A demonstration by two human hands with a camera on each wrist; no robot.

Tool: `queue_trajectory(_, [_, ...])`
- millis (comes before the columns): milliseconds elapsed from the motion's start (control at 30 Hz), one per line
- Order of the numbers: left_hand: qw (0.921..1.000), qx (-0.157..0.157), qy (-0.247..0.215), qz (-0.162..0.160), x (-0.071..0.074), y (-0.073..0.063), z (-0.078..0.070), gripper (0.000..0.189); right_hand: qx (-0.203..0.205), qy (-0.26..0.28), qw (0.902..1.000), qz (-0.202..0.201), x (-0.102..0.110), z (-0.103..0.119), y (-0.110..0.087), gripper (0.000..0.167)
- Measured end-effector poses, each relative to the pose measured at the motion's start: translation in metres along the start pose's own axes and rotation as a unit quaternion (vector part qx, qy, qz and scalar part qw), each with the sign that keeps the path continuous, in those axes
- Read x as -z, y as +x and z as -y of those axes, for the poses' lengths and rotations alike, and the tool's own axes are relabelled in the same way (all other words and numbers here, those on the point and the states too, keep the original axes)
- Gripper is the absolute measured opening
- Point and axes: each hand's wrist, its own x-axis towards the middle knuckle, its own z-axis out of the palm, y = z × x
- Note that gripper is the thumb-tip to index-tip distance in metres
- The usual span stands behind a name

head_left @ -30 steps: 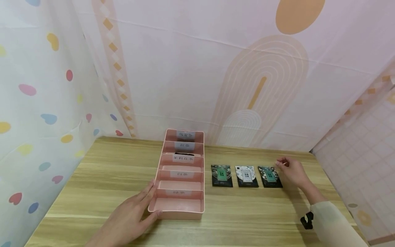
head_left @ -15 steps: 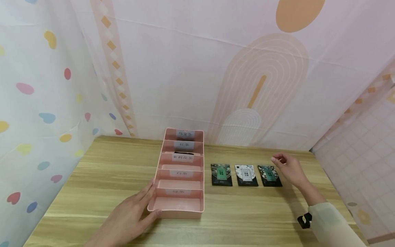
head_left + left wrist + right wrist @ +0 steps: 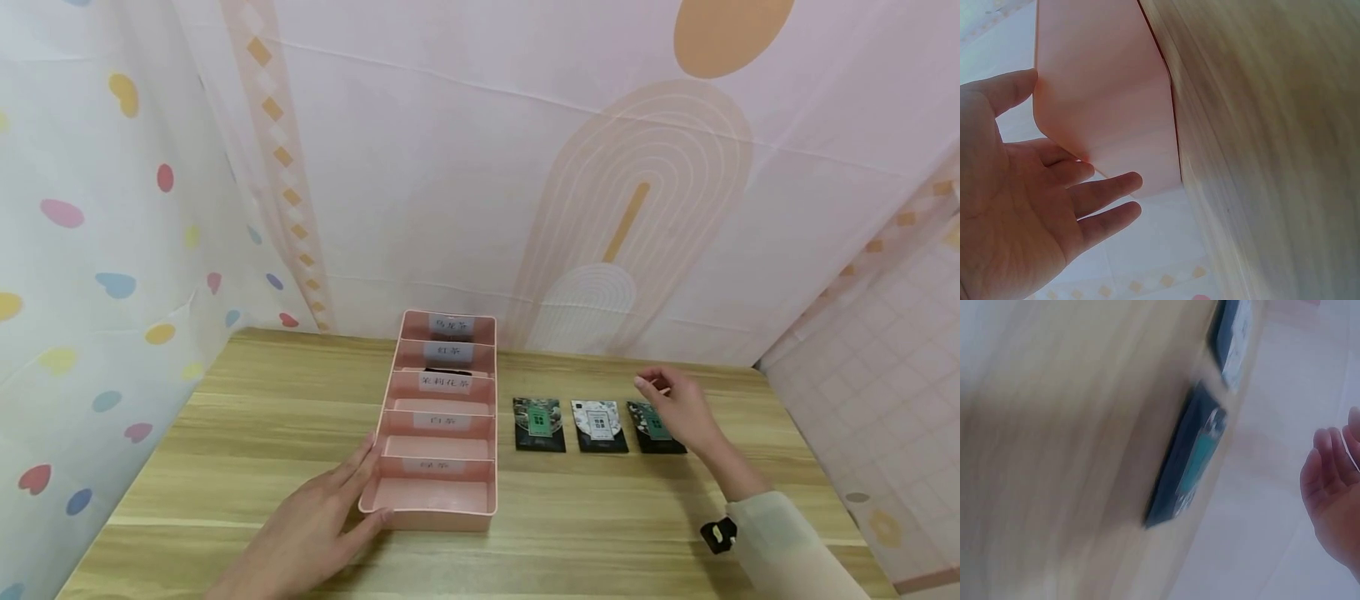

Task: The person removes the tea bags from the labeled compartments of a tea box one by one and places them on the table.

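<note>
A pink divided box [image 3: 431, 497] stands on the table, its several compartments bearing paper labels in Chinese characters. My left hand [image 3: 315, 512] rests at its near left corner, thumb on the front and fingers along the side. In the left wrist view the left hand [image 3: 1035, 200] has its fingers loosely extended against the pink wall. Three tea packets lie in a row right of the box: green-labelled [image 3: 539, 425], white [image 3: 599, 427] and teal-labelled [image 3: 651, 427]. Above the teal-labelled packet hovers my right hand [image 3: 684, 410], fingers loosely bent, holding nothing, partly covering it.
A black item [image 3: 447, 372] shows in the second compartment from the back, and something dark is in the farthest one. Patterned curtains [image 3: 420, 167] enclose the wooden table [image 3: 300, 400] behind and at both sides.
My right hand has shifted left, from beside the teal-labelled packet to above it. The left hand, the box and the packets stay in place.
</note>
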Motion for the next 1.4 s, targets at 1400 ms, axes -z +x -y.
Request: queue_trajectory(1400, [1.0, -0.001, -0.003, -0.006, -0.001, 0.0, 0.0, 0.074, 0.104, 0.078, 0.9879, 0.083, -0.096, 0.124, 0.032, 0.046])
